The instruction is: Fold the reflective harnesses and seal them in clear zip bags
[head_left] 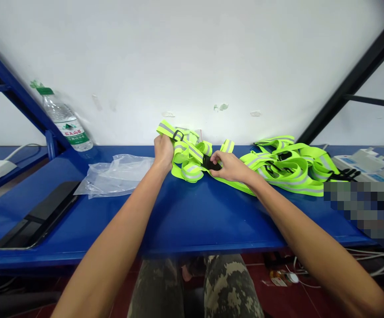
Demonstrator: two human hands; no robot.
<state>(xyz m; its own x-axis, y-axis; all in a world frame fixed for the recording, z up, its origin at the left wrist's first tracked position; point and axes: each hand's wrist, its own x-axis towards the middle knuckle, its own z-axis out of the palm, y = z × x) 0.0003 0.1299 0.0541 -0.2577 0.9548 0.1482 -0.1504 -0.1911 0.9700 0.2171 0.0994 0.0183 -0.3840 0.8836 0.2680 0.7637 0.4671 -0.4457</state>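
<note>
My left hand (164,150) is closed around a yellow-green reflective strap (191,152) with a grey stripe, just below a black slide adjuster (178,135). My right hand (229,166) pinches a black plastic buckle (211,163) on the same strap, thumb and fingers on its right end. Loops of the strap bunch up between the hands, above the blue table (192,216). To the right of my right hand lies a tangled pile of similar reflective straps (291,165) with black buckles.
Clear plastic bags (115,174) lie left of my left hand. A black phone (41,214) rests near the table's left front. A water bottle (70,126) leans at the back left. White power strips (360,163) with cables sit at the right, and a white wall (192,66) rises behind.
</note>
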